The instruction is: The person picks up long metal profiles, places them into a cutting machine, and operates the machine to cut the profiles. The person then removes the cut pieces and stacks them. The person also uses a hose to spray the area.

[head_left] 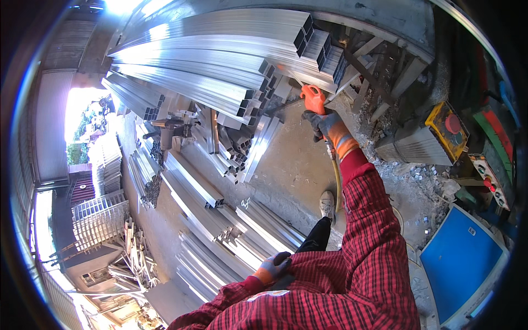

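My right hand (324, 125), in an orange and dark glove, is stretched forward and closed around an orange air blow gun (313, 100). A yellow hose (337, 181) hangs from the gun's handle. Its thin nozzle points at the cut ends of stacked silver square tubes (324, 55), close by but apart from them as far as I can see. Low at my waist, beside the hem of my checked shirt, is my left hand (272, 268), gloved the same way. Its fingers look curled, and what lies inside them is hidden.
More metal profiles (214, 220) lie in bundles on the floor to my left. Rightward are a yellow control box (448, 132) with a red button, a blue panel (462, 264) and scattered metal scraps (423, 187). My shoe (326, 203) stands near the hose.
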Motion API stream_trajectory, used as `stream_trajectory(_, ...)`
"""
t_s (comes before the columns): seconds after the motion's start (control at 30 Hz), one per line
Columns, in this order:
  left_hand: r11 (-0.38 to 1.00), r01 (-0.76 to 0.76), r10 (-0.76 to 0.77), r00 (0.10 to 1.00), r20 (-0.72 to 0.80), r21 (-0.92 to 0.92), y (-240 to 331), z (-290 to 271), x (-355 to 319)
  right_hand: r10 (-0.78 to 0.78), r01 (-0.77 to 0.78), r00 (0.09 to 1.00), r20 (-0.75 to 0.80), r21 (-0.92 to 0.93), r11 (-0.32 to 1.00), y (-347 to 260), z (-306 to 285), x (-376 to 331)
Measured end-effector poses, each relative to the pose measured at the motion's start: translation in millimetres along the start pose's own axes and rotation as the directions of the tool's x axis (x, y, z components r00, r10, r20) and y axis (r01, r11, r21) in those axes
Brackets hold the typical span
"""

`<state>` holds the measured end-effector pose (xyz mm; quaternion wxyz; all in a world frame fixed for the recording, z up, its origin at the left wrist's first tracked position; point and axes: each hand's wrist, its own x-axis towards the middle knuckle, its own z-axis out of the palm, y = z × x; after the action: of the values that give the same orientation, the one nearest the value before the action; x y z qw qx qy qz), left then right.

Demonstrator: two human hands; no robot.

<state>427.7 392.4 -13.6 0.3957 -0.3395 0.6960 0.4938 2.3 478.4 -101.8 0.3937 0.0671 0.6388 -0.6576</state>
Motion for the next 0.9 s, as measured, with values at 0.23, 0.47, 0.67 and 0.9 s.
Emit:
stream_trajectory(0.23, 0.999, -0.021, 0.020, 0.999, 0.034, 0.033, 4, 2, 1, -0.043, 0.043, 0.999, 0.015, 0.013, 0.999, -18, 9, 2)
stream_trajectory(0.47, 0.999, -0.043, 0.044, 0.999, -0.007, 0.027, -6, 0, 2, -0.111, 0.120, 0.993, -0.049, 0.266, 0.956, 9, 18, -20)
stream_trajectory(0.67, 0.999, -0.044, 0.043, 0.998, 0.047, 0.013, 5, 1, 0, -0.104, 0.112, 0.993, -0.059, 0.167, 0.979, 1, 18, -2)
stream_trajectory(0.9, 0.998, 0.015, -0.014, 0.999, 0.030, -0.059, -29, 5, 12, -0.189, 0.190, 0.982, -0.025, 0.076, 0.979, 54, 51, -18)
